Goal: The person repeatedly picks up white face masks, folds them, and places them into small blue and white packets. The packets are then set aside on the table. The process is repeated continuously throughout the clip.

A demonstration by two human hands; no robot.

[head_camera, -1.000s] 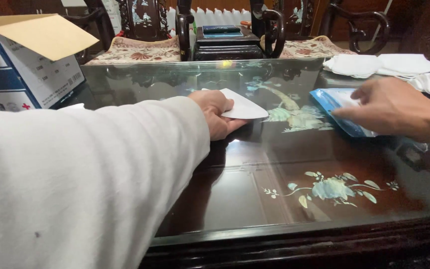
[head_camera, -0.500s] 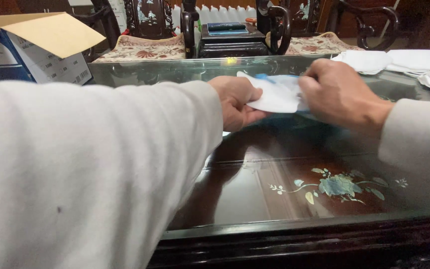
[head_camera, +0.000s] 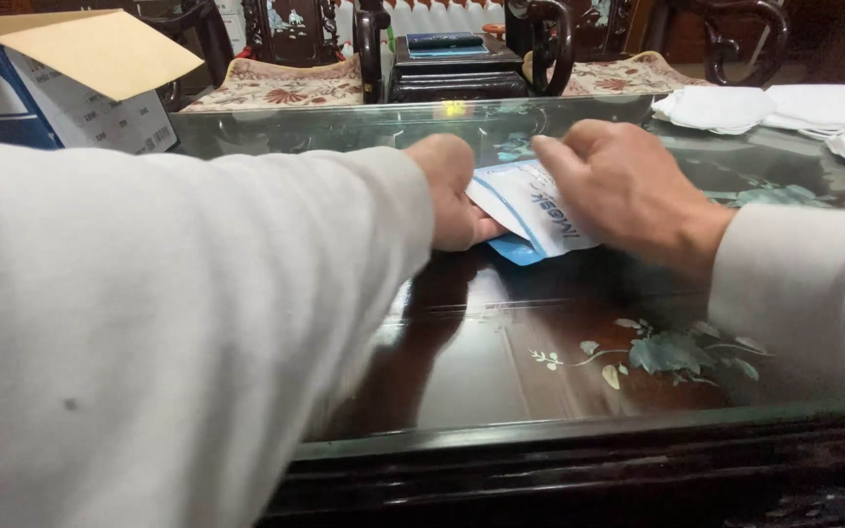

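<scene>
Dark glass-topped worktop (head_camera: 501, 362) with flower inlay. Open cardboard box (head_camera: 61, 78) far left. White mask stack (head_camera: 770, 106) far right. Left hand (head_camera: 454, 196) and right hand (head_camera: 628, 191), each grip pinching flat white-and-blue pouch (head_camera: 530, 210), low over worktop centre, between both hands.

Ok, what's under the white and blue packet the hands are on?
Under the packet lies the glass tabletop, with dark inlaid wood showing through. The left hand and right hand cover its edges, so anything beneath those parts is hidden.
</scene>
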